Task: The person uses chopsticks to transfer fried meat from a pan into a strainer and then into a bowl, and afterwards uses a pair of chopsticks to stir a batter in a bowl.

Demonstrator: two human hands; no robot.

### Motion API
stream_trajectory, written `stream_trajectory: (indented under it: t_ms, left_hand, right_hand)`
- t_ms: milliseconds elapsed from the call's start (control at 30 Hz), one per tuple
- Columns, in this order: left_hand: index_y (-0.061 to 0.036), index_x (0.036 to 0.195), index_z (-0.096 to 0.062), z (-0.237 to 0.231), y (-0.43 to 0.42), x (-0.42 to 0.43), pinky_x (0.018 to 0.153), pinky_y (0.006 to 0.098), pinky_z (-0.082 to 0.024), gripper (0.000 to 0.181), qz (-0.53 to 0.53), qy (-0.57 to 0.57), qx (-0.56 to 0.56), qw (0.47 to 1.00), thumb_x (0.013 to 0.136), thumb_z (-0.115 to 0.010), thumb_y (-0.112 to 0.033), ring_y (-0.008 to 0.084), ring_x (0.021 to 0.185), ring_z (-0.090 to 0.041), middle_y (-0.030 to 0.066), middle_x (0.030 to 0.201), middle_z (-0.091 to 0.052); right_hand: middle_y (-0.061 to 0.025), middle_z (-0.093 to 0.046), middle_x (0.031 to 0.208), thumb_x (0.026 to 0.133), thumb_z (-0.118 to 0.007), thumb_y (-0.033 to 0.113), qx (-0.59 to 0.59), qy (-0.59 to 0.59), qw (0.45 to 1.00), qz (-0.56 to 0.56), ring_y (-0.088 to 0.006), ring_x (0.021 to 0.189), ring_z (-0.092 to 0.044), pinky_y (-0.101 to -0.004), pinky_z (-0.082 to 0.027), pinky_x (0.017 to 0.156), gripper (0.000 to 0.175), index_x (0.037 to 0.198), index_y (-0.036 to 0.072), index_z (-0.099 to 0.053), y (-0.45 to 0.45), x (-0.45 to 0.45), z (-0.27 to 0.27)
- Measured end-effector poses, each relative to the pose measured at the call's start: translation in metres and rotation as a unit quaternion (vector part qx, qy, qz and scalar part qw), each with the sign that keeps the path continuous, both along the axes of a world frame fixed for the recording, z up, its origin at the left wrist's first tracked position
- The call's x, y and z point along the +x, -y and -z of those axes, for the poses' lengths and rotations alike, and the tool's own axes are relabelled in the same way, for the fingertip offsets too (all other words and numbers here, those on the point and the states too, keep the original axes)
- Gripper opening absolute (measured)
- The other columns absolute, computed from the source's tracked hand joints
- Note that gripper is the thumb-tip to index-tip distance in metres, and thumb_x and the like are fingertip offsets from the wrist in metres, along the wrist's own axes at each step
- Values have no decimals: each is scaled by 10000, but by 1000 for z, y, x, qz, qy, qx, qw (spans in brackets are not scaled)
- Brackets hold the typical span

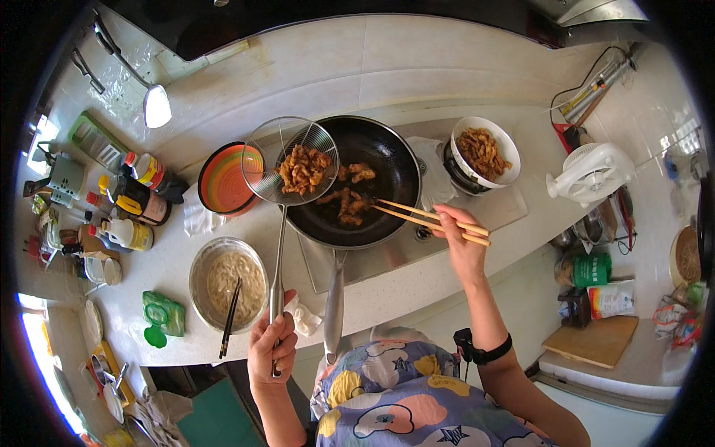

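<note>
My left hand (272,346) grips the handle of a wire mesh strainer (252,146), which holds a heap of browned fried pieces (303,169) over the left rim of a black frying pan (385,148). In my right hand (462,240) is a pair of wooden chopsticks (430,219); their tips touch fried pieces (351,208) lying in dark oil in the pan. The pan sits on the stove with its grey handle (334,307) towards me. A steel bowl of pale batter (237,279), with black chopsticks (230,318) leaning in it, stands left of my left hand.
An orange striped bowl (230,184) stands left of the pan. At right, a white bowl (512,146) of fried pieces rests over the other burner, near a white fan (592,170). Bottles (142,204) and a green wipes pack (167,314) occupy the counter's left side.
</note>
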State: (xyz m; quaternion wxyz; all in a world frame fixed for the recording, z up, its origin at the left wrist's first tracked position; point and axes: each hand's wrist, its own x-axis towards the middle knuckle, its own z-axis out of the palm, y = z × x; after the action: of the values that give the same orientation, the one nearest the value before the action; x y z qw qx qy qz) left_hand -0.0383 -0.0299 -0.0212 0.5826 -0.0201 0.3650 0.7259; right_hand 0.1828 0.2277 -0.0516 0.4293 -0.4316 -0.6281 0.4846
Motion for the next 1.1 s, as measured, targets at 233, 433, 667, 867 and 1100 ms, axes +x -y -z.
stream_trajectory:
  t_ms: [233,433,667,867,1100]
  left_hand:
    - [70,1363,-323,2,0,-1,312,156,-169,473,2,-4,-1,1000,941,-485,-70,0,421,-248,-29,671,-320]
    - [73,1357,-332,4,3,-1,314,158,-168,462,-4,4,4,1000,940,-482,-59,2,418,-242,-30,666,-316]
    - [73,1348,-347,6,2,-2,321,162,-161,463,2,0,-6,1000,935,-497,-71,2,419,-240,-32,662,-315]
    - [55,1335,-372,10,5,-6,329,158,-165,442,16,-12,-20,1000,931,-495,-76,1,424,-245,-38,664,-321]
    - [41,1325,-387,20,5,-8,329,159,-178,424,45,-20,-48,998,926,-482,-68,2,421,-257,-38,664,-346]
  right_hand:
    - [-80,-619,971,926,-566,136,47,-11,998,43,-158,813,-639,-272,-583,677,191,1030,12,-667,1,1,-5]
    - [-83,-621,987,933,-559,154,31,-33,998,39,-164,823,-644,-273,-584,679,212,1052,5,-652,2,7,-6]
    - [-93,-627,1002,939,-553,185,-5,-22,999,47,-167,827,-641,-279,-581,692,247,1055,-12,-645,0,-5,14]
    - [-123,-632,976,941,-545,188,-15,-49,995,91,-182,818,-646,-291,-587,700,279,1080,-42,-619,-4,20,10]
    - [-153,-637,959,935,-557,204,-17,-131,988,77,-219,810,-669,-310,-591,698,290,1087,-41,-595,2,32,-20]
